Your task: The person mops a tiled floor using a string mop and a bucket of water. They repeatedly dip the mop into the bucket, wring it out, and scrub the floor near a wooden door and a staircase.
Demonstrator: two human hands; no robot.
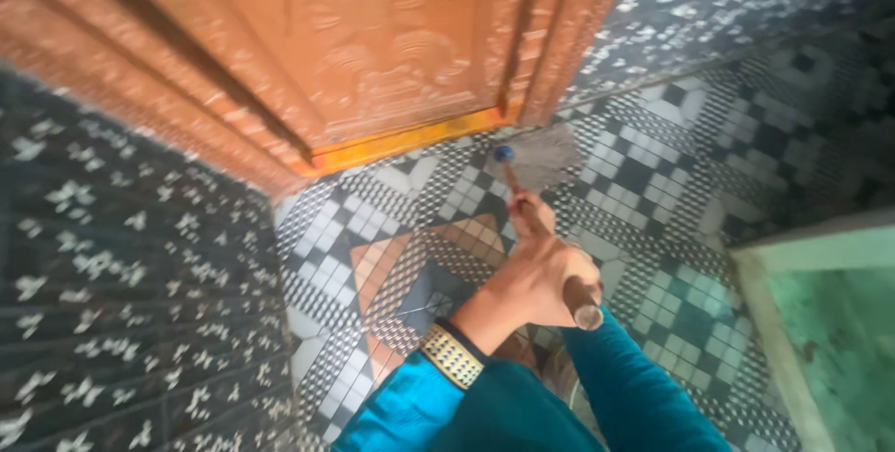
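Grip: one of my hands (536, 280) is clamped around a wooden broom handle (550, 252), fingers wrapped tight, thumb lying along the shaft toward 12 o'clock. I cannot tell for certain which hand it is; the forearm enters from 7 o'clock, so I log it as the left. The other hand is not visible. A teal sleeve (419, 410) with a gold patterned cuff (452, 356) ends at the wrist. A second teal sleeve (634, 391) lies at 5 o'clock from the hand; the hand at its end is hidden.

Handle: butt end (587, 315) sticks out just below the grip at 4 o'clock. Shaft runs up and slightly left to a blue collar (503, 153) at 12 o'clock.

Broom head: grey bristles (548, 156) fan out from the collar toward 1 o'clock, lying on the floor (653, 182) just beside the door frame's foot.

Surroundings: floor is patterned tile, black, white and grey squares with a tan diamond (424, 252) at 9 o'clock from the hand. Carved orange-brown door (373, 33) fills 11 to 12 o'clock, with a yellow-orange sill strip (410, 140) along its lower edge. Dark tiled wall with white flower motifs (121, 266) at 9 o'clock. Pale green ledge (811, 252) at 3 o'clock.
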